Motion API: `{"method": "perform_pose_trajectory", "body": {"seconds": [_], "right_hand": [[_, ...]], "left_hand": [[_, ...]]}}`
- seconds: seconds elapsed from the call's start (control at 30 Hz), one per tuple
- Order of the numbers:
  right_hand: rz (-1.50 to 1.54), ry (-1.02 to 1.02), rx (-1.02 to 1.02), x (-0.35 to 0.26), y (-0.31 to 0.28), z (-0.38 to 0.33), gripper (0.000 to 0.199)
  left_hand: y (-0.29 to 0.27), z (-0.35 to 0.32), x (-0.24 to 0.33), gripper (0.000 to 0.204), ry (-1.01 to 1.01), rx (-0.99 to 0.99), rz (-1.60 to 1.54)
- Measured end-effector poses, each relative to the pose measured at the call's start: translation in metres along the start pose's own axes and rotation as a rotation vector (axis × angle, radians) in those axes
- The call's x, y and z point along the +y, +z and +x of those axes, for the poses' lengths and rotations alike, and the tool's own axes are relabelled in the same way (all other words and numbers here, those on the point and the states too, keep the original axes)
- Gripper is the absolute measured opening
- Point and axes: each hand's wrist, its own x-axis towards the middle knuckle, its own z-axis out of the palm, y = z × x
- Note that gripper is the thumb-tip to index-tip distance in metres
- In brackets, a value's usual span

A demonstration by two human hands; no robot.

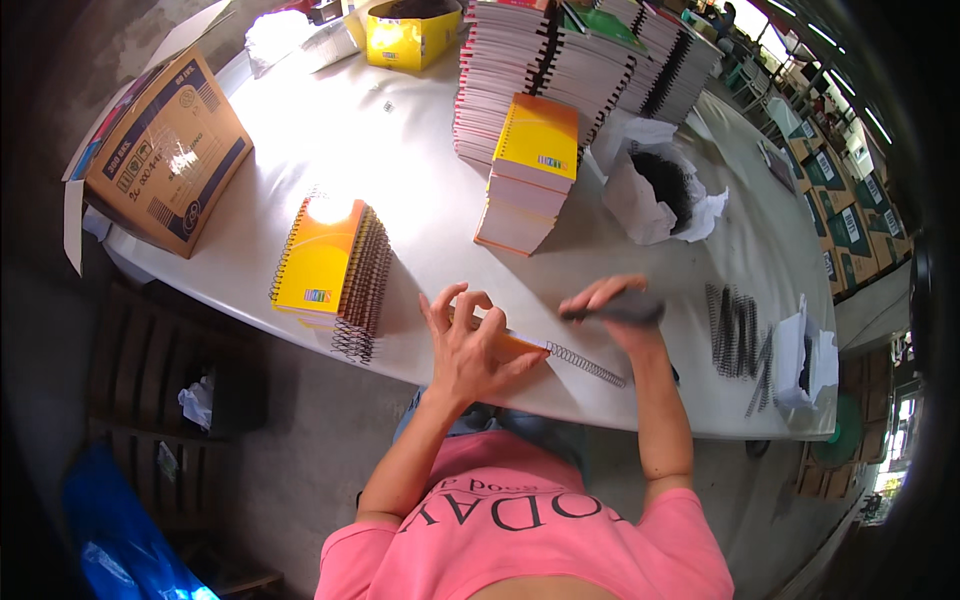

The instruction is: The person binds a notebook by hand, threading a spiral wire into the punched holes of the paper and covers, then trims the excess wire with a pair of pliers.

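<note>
My left hand [466, 348] grips a small orange-edged notebook [517, 347] near the table's front edge, fingers curled over it. From the notebook's right end a black spiral coil [588, 365] sticks out over the table. Just beyond that coil, my right hand [640, 335] is closed around a dark elongated tool [630, 307], blurred by motion; its kind cannot be made out. To the left lies a stack of yellow spiral-bound notebooks [318, 262]. Farther off stands a taller stack of yellow-covered pads [535, 140].
Loose black coils [733, 330] lie at right beside a small white box [805, 350]. A white bag of dark coils [665, 190] sits behind them. Tall piles of bound books [500, 75] stand at the back, a cardboard carton [170, 160] at left, a yellow box [412, 38] at the far edge.
</note>
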Motion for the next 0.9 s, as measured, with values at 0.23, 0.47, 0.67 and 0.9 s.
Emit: {"method": "perform_pose_trajectory", "body": {"seconds": [0.23, 0.47, 0.67, 0.9], "right_hand": [[0.007, -0.151, -0.282, -0.03, 0.019, -0.007, 0.031], [-0.329, -0.274, -0.302, -0.036, 0.025, 0.002, 0.032], [-0.387, -0.129, -0.147, -0.026, 0.025, 0.009, 0.03], [-0.313, -0.265, -0.219, -0.028, 0.041, 0.009, 0.028]], "left_hand": [[-0.001, 0.005, -0.003, 0.052, 0.0, -0.03, -0.073], [-0.002, 0.011, -0.008, 0.052, 0.032, -0.071, -0.068], [-0.001, 0.003, -0.013, 0.056, -0.175, 0.037, -0.352], [0.007, 0.005, -0.022, 0.058, -0.099, 0.024, -0.304]]}}
